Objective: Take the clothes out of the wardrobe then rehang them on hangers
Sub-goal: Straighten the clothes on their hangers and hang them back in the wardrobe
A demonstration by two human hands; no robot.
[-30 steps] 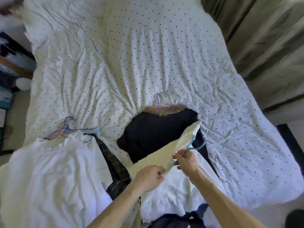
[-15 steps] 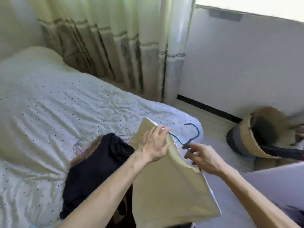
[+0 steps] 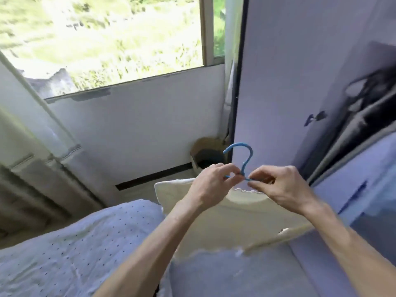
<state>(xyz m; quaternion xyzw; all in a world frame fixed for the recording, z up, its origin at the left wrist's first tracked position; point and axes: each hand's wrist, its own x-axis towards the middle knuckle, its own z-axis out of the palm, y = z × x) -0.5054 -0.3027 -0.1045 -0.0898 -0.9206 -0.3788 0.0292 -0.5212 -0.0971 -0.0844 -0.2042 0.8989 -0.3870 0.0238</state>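
Observation:
A cream garment (image 3: pixel 231 219) with a scalloped neckline hangs on a blue hanger (image 3: pixel 244 159), whose hook points up between my hands. My left hand (image 3: pixel 212 183) pinches the hanger's left shoulder just below the hook. My right hand (image 3: pixel 278 185) pinches the hanger's right shoulder at the neckline. Both hold the garment up in front of me, above the bed's corner. The open wardrobe (image 3: pixel 351 116) stands at the right, with dark clothes (image 3: pixel 368 108) hanging inside it.
The dotted white bed cover (image 3: pixel 75 249) fills the lower left. A curtain (image 3: pixel 38 151) hangs at the left under a window (image 3: pixel 107 39). A woven basket (image 3: pixel 205 155) sits on the floor by the wardrobe's white door (image 3: pixel 278 82).
I have lifted the cream garment on its hanger off the bed and turned right, from the bed toward the window and wardrobe. My left hand moved from the fabric to the hanger.

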